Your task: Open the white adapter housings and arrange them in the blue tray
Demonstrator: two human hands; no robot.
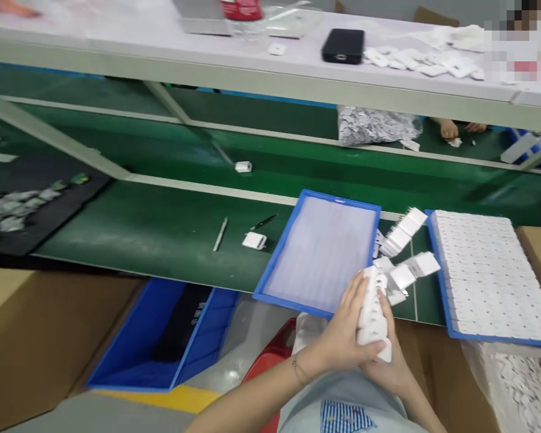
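Between my two hands is a row of white plastic housings (373,310), stacked side by side. My left hand (342,337) wraps the row from the left, its thumb across the near end. Along the right side and underneath, my right hand (393,364) closes on the same row; part of it is hidden. Just beyond my hands, more white housings (404,276) lie in loose rows on the green bench. To their left is a blue-rimmed tray (275,282) with a pale, bare bottom. On the right, another blue tray (451,322) is packed with white housings.
A pen (220,234) and a white block (254,240) lie on the bench. Below stand a blue bin (225,319), a cardboard box (49,343) and a red stool (275,355). A shelf (252,66) crosses above. A co-worker's hands (448,129) show behind.
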